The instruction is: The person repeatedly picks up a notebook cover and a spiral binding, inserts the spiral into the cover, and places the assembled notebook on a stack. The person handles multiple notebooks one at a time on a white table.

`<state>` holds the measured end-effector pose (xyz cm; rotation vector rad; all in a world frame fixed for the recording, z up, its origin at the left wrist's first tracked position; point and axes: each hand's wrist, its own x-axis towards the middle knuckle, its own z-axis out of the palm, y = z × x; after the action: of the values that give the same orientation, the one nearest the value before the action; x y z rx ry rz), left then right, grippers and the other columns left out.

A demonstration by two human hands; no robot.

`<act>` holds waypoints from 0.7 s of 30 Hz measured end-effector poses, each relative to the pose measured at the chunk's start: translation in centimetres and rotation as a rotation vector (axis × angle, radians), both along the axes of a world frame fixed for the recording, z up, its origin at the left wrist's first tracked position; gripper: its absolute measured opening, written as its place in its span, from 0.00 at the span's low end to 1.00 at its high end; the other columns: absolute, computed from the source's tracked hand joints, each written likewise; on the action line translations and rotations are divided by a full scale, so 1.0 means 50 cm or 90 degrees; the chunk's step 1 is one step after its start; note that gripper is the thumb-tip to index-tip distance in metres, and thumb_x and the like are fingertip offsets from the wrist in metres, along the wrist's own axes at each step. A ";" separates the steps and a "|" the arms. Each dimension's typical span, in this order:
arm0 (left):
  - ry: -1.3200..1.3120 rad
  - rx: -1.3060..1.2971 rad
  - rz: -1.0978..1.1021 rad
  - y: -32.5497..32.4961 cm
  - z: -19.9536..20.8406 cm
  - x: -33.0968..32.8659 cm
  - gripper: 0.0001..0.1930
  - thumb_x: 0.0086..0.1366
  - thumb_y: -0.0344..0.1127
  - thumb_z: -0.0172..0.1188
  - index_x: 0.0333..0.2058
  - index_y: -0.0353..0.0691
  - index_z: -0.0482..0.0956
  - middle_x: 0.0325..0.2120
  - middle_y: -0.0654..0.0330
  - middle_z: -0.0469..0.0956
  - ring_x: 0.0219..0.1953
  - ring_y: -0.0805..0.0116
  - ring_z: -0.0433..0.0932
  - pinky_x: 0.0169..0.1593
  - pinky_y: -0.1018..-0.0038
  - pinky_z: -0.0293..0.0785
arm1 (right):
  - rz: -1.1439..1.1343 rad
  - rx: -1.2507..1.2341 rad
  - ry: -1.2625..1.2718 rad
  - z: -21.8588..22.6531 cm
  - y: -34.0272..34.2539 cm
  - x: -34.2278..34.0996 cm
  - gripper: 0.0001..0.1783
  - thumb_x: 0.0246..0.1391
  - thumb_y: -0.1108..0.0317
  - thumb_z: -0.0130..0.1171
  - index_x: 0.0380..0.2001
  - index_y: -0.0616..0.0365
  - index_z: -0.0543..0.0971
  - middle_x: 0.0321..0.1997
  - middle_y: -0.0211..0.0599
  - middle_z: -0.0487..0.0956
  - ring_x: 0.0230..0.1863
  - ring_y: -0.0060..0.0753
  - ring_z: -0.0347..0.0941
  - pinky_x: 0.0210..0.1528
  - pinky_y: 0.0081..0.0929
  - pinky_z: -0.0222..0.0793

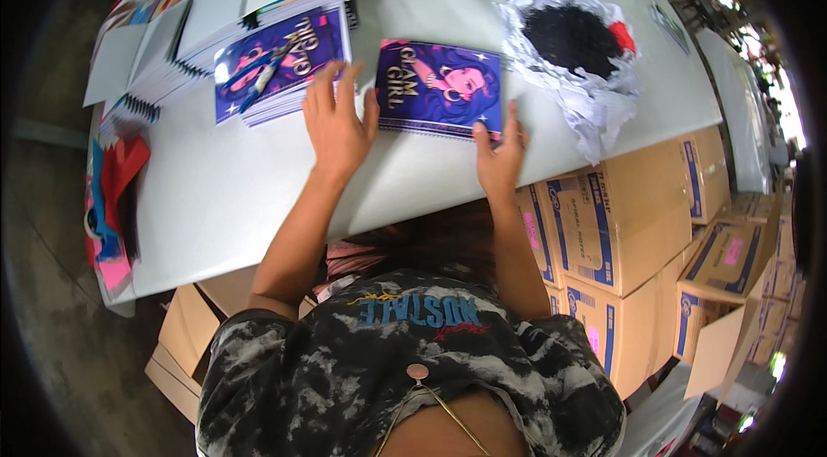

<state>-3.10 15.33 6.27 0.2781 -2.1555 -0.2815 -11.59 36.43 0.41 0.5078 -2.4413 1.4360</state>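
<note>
A purple spiral notebook (441,88) with a drawn long-haired figure on its cover lies in front of me, its coil along the near edge. My right hand (501,160) is at its near right corner, the thumb on the cover's edge and the other fingers stretched along the side. To its left, my left hand (338,125) is held with fingers spread, between this notebook and a stack of similar purple notebooks (323,52). A blue-handled hand tool (258,88), its exact kind unclear, rests on that stack.
Crumpled white wrapping (573,99) holds a tangle of black stringy pieces (568,39) on the right. Notebook stacks (194,31) fill the white table's (215,224) far left. Red and blue scraps (121,168) hang at the left edge. Cardboard boxes (642,198) stand below, right.
</note>
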 end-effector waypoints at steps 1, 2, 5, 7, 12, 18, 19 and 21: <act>-0.042 -0.038 0.060 -0.020 0.021 0.005 0.24 0.52 0.33 0.60 0.49 0.41 0.68 0.44 0.55 0.70 0.48 0.55 0.67 0.51 0.64 0.60 | -0.045 0.015 0.084 0.013 0.002 0.008 0.35 0.46 0.67 0.60 0.56 0.66 0.60 0.53 0.51 0.68 0.56 0.49 0.58 0.57 0.39 0.53; -0.117 -0.049 0.088 -0.052 0.010 0.019 0.24 0.52 0.33 0.60 0.50 0.42 0.68 0.47 0.56 0.69 0.50 0.58 0.66 0.52 0.64 0.59 | -0.044 -0.005 0.106 0.021 0.000 0.016 0.34 0.46 0.68 0.59 0.56 0.66 0.60 0.54 0.49 0.68 0.56 0.48 0.57 0.57 0.38 0.52; -0.206 -0.089 0.065 -0.120 0.008 0.050 0.18 0.54 0.32 0.59 0.45 0.45 0.74 0.44 0.61 0.74 0.47 0.63 0.70 0.50 0.67 0.64 | -0.024 -0.071 0.151 0.033 -0.015 0.035 0.32 0.47 0.72 0.57 0.56 0.66 0.61 0.56 0.46 0.67 0.58 0.45 0.55 0.59 0.37 0.50; -0.235 -0.040 -0.007 -0.152 0.031 0.062 0.14 0.54 0.31 0.59 0.41 0.45 0.78 0.39 0.62 0.77 0.42 0.62 0.74 0.47 0.69 0.67 | 0.016 -0.122 0.158 0.037 -0.030 0.046 0.31 0.47 0.74 0.56 0.56 0.66 0.61 0.56 0.45 0.67 0.58 0.43 0.55 0.59 0.37 0.50; 0.075 0.019 -0.098 -0.206 0.146 0.050 0.07 0.58 0.27 0.55 0.36 0.39 0.78 0.26 0.57 0.76 0.28 0.59 0.73 0.33 0.69 0.68 | 0.190 -0.208 0.197 0.110 -0.080 0.067 0.28 0.45 0.76 0.57 0.53 0.67 0.65 0.55 0.46 0.68 0.56 0.43 0.61 0.59 0.37 0.52; -0.097 -0.194 -0.347 -0.054 0.204 0.134 0.10 0.47 0.32 0.61 0.31 0.48 0.78 0.31 0.63 0.76 0.34 0.64 0.72 0.38 0.70 0.62 | 0.346 -0.027 0.330 0.263 -0.144 0.105 0.32 0.42 0.69 0.63 0.54 0.59 0.67 0.57 0.43 0.68 0.64 0.50 0.53 0.61 0.42 0.49; -0.105 -0.095 -0.398 -0.012 0.207 0.144 0.11 0.47 0.32 0.61 0.33 0.49 0.78 0.32 0.64 0.76 0.36 0.66 0.72 0.39 0.71 0.61 | 0.477 -0.014 0.265 0.248 -0.145 0.099 0.28 0.42 0.73 0.61 0.51 0.58 0.71 0.47 0.40 0.76 0.55 0.48 0.67 0.54 0.39 0.60; -0.181 -0.095 -0.339 -0.025 0.188 0.159 0.16 0.47 0.32 0.63 0.38 0.47 0.77 0.34 0.63 0.76 0.39 0.63 0.72 0.42 0.71 0.61 | 0.541 -0.072 0.030 0.231 -0.145 0.107 0.19 0.45 0.77 0.59 0.45 0.59 0.76 0.37 0.38 0.80 0.40 0.35 0.77 0.42 0.29 0.69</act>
<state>4.84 14.08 15.68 -0.3715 -2.4921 -0.3972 -6.25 29.21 11.96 1.6601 -2.1582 1.7777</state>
